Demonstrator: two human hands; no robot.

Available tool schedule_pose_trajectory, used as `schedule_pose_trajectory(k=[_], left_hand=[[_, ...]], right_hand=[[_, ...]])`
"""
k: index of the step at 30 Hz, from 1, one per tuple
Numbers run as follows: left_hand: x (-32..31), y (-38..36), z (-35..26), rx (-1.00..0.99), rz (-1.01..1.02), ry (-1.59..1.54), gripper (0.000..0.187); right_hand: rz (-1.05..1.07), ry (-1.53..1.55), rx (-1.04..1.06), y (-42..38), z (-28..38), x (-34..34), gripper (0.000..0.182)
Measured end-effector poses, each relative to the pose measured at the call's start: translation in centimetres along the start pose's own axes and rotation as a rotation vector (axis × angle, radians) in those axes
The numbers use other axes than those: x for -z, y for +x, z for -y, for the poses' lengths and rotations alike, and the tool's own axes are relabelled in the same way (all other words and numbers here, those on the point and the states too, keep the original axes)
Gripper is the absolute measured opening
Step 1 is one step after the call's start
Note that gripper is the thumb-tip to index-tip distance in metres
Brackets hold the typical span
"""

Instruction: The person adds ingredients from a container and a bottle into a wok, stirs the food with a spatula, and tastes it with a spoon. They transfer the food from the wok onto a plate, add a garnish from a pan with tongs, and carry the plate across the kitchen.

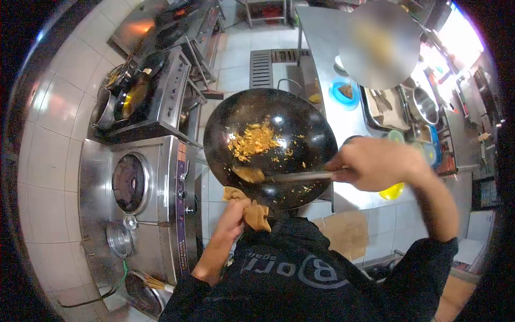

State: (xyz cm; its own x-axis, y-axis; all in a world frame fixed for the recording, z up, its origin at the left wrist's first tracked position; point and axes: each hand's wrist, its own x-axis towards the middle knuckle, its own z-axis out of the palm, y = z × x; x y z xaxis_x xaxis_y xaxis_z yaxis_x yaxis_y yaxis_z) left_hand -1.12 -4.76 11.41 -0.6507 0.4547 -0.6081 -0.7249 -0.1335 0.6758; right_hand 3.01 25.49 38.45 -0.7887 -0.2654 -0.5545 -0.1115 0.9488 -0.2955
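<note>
A large black wok (308, 121) is tilted in front of my body, away from the burner, with crumbly golden-brown food (252, 140) heaped in it and bits scattered to the right. My left hand (232, 221) is closed around a folded tan cloth (256, 216) at the wok's near edge; the cloth covers whatever handle lies beneath. Over the wok's right rim, my right hand (375, 163) grips the handle of a long metal wok spatula (300, 176). Its head, low inside the wok, carries or is coated with brownish food and is slightly blurred.
On the left stands a steel stove with a round burner (130, 182), a metal strainer bowl (119, 239) and a small ladle (130, 221). Another pan with oil sits farther back. The steel table at right holds a blue plate (338, 102), a tray (383, 121) and a yellow bowl (392, 191).
</note>
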Motion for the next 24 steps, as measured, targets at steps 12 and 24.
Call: schedule_pose_trajectory(k=[12, 24], left_hand=[[1.3, 2.0, 2.3, 0.072, 0.035, 0.002, 0.010], [0.4, -0.1, 0.6, 0.039, -0.001, -0.011, 0.015]], right_hand=[[-0.032, -0.259, -0.267, 0.5, -2.4, -1.4, 0.028], [-0.138, -0.460, -0.255, 0.6, -4.9, -2.8, 0.021]])
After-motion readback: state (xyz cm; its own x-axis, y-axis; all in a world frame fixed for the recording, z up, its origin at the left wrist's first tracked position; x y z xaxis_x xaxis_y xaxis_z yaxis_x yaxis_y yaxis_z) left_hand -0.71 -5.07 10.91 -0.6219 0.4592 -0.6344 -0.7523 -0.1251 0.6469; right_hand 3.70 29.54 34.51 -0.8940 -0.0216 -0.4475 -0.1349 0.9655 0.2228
